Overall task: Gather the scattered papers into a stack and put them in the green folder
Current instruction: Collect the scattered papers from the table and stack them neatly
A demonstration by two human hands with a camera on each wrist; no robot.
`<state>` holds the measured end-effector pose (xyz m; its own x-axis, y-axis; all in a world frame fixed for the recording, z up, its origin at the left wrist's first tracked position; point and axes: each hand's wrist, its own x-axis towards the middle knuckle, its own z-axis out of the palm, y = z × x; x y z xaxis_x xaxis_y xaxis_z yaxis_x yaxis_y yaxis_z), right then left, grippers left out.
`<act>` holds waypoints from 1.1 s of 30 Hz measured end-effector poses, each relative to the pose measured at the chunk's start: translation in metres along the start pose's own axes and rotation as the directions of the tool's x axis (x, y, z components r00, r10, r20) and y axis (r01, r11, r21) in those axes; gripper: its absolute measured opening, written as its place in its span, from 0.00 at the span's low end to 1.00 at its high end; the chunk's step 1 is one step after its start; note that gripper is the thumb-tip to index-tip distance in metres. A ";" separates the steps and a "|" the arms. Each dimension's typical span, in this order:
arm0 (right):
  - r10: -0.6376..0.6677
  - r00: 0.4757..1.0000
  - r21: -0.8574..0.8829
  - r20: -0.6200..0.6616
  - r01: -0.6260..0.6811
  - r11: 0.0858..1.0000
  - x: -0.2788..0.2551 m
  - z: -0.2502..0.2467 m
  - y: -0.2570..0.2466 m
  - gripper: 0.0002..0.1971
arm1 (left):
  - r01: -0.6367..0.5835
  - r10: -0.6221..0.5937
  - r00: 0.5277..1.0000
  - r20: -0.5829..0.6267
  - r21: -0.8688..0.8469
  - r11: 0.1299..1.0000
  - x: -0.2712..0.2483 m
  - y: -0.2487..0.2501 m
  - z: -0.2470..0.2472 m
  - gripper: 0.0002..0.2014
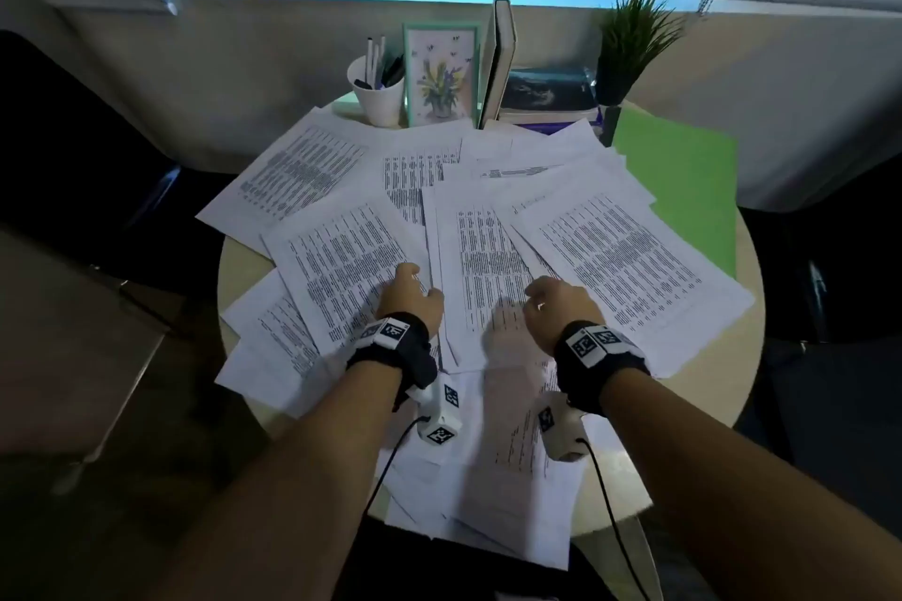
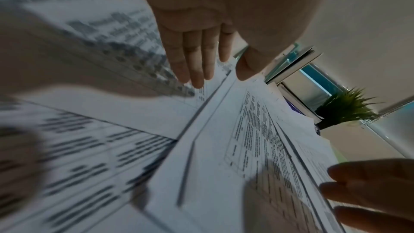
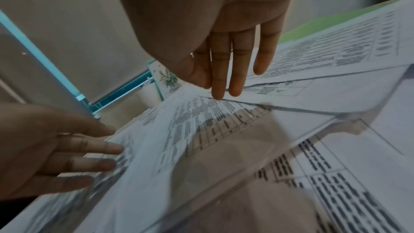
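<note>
Several printed paper sheets lie scattered and overlapping across the round table. The green folder lies flat at the back right, its left edge tucked under some sheets; a strip of the green folder also shows in the right wrist view. My left hand rests with straight fingers on a sheet left of centre. My right hand hovers low over the middle sheets, its straight fingertips touching the paper. Neither hand holds anything.
Along the table's far edge stand a white cup of pens, a framed flower picture, an upright book, stacked books and a potted plant. Some sheets overhang the near edge. Dark chairs flank the table.
</note>
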<state>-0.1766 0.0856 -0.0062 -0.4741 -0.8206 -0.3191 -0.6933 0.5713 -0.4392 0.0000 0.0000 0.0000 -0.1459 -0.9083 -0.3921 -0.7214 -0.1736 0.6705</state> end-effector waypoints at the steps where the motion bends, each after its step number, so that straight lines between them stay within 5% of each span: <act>1: 0.030 0.999 0.005 -0.015 -0.030 1.000 0.003 0.000 0.002 0.13 | 0.014 -0.013 1.000 0.023 -0.027 1.000 0.006 0.001 0.002 0.25; 11: 0.195 0.973 0.021 -0.125 -0.194 0.981 0.026 -0.039 0.049 0.14 | 0.114 -0.115 0.993 -0.004 0.129 0.985 0.032 0.024 0.046 0.58; 15: 0.237 0.964 -0.053 -0.120 -0.244 0.968 0.043 -0.059 0.074 0.18 | 0.120 -0.120 0.993 -0.017 0.278 0.953 0.038 0.028 0.053 0.61; 19: 0.251 0.959 -0.066 -0.134 -0.261 0.963 0.072 -0.070 0.102 0.26 | 0.176 -0.182 0.983 0.006 0.223 0.959 0.045 0.024 0.054 0.58; 23: 0.317 0.938 -0.045 -0.143 -0.326 0.944 0.102 -0.080 0.127 0.41 | 0.190 -0.192 0.981 0.005 0.142 0.972 0.047 0.008 0.053 0.44; 28: 0.442 0.896 -0.059 0.046 -0.439 0.896 0.125 -0.084 0.136 0.64 | 0.151 -0.155 0.988 0.013 0.136 0.979 0.045 -0.008 0.053 0.32; 33: 0.412 0.911 -0.295 0.009 -0.392 0.872 0.127 -0.067 0.118 0.58 | 0.183 -0.181 0.983 -0.041 0.052 0.982 0.043 0.003 0.057 0.21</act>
<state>-0.3553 0.0483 -0.0422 -0.7129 -0.5117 -0.4794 -0.5784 0.8157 -0.0105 -0.0473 -0.0178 -0.0507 0.0147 -0.8769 -0.4804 -0.7700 -0.3165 0.5541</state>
